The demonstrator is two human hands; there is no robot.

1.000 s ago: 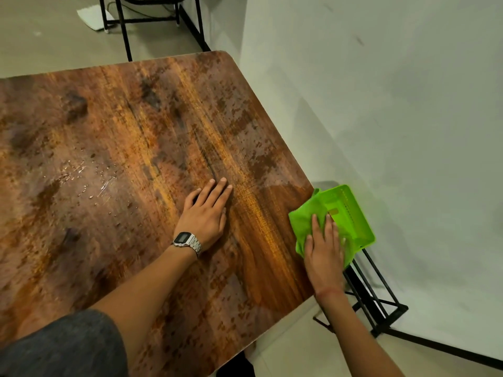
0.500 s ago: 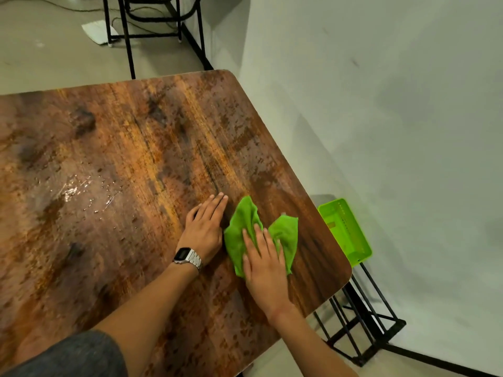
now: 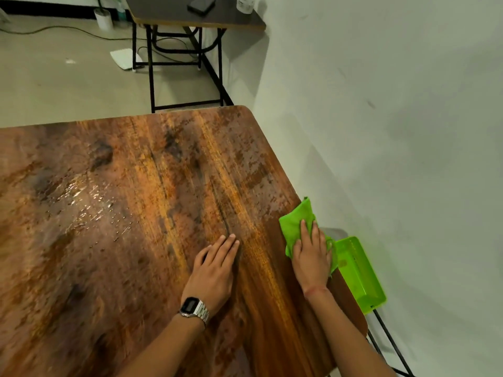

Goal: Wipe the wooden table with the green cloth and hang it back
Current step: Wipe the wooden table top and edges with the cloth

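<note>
The wooden table (image 3: pixel 136 240) fills the lower left of the head view, with a patch of water droplets (image 3: pixel 89 202) left of centre. The green cloth (image 3: pixel 294 227) lies at the table's right edge, partly hanging over it. My right hand (image 3: pixel 311 254) presses flat on the cloth with fingers spread. My left hand (image 3: pixel 215 268), with a metal watch on its wrist, rests flat on the bare wood to the left of the cloth, holding nothing.
A green plastic basket (image 3: pixel 359 273) sits on a black wire rack (image 3: pixel 392 346) just off the table's right edge, against the white wall. A dark table (image 3: pixel 196 14) on black legs stands at the back, with cables and a white device on the floor.
My right hand slid the cloth from beside my left hand out to the table's right edge. The left hand stayed put. The camera tilted up, showing more of the room.
</note>
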